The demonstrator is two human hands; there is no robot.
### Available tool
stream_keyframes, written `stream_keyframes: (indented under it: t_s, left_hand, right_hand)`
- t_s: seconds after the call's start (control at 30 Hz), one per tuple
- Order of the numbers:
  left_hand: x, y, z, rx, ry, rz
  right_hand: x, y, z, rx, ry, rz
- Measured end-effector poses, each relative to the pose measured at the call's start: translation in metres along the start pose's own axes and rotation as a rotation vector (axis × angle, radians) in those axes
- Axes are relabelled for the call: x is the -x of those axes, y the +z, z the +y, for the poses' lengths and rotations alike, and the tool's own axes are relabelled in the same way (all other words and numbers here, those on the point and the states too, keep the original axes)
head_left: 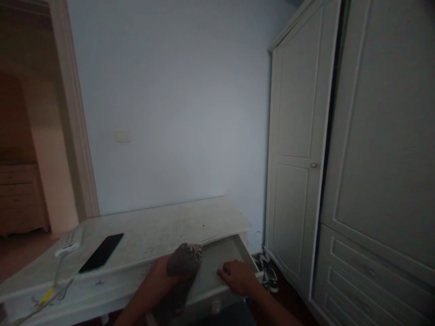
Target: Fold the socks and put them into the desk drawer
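A grey, soft-looking cloth bundle [183,261] with a whitish, textured end is in my left hand [161,276], just in front of the desk's edge. Its fingers are mostly hidden behind the bundle. A dark part hangs below, too dim to identify. To the right, a desk drawer [210,262] is pulled out, its pale grey bottom showing. Over the drawer's front edge is my right hand [239,274], fingers curled in; whether it grips the edge or something small I cannot tell.
On the white desk [163,226] lie a black phone [102,252] and a white power strip [69,243] with a cable hanging over the front. Shoes [268,274] stand on the floor beside the drawer. A white wardrobe [295,136] is at the right, a doorway at the left.
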State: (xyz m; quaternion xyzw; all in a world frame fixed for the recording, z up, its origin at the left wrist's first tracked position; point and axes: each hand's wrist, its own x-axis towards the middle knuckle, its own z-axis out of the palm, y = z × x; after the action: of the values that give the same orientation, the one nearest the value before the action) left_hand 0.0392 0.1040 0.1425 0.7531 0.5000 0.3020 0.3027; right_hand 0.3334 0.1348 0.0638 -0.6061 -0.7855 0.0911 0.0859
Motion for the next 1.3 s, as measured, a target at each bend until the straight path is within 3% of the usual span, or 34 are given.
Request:
stream_keyframes:
  t_s: [0.07,0.13,0.2,0.27,0.33,0.4,0.83,1.1,1.3]
  left_hand:
    - [0.007,-0.017,0.004,-0.075,-0.002,0.000]
    - [0.013,-0.012,0.007,-0.302,-0.037,-0.040]
    - [0.016,0.015,0.004,-0.552,-0.080,-0.134]
    - [0.014,0.051,-0.004,-0.664,-0.098,-0.282]
    - [0.008,0.082,-0.015,-0.718,-0.099,-0.265]
    - [0.003,0.096,-0.024,-0.738,-0.090,-0.261]
    - [0.003,0.071,-0.014,-0.724,-0.032,-0.289]
    - [0.008,0.059,-0.021,-0.573,-0.103,-0.240]
    - [0.019,0.064,-0.031,-0.742,-0.189,-0.280]
  right_hand:
    - [-0.001,0.000,0.001,-0.005,0.011,-0.006]
    - [-0.002,0.001,0.002,-0.010,0.018,-0.011]
    - [-0.003,0.002,0.002,-0.014,0.015,-0.011]
    - [-0.004,0.004,0.003,-0.015,0.018,-0.004]
    - [-0.005,0.005,0.003,-0.015,0.030,0.004]
    - [-0.005,0.006,0.003,-0.015,0.036,0.005]
    - [-0.007,0.006,0.003,-0.027,0.025,0.001]
    - [-0.004,0.003,0.000,-0.023,0.046,-0.005]
    - [-0.004,0.003,0.001,-0.023,0.038,-0.001]
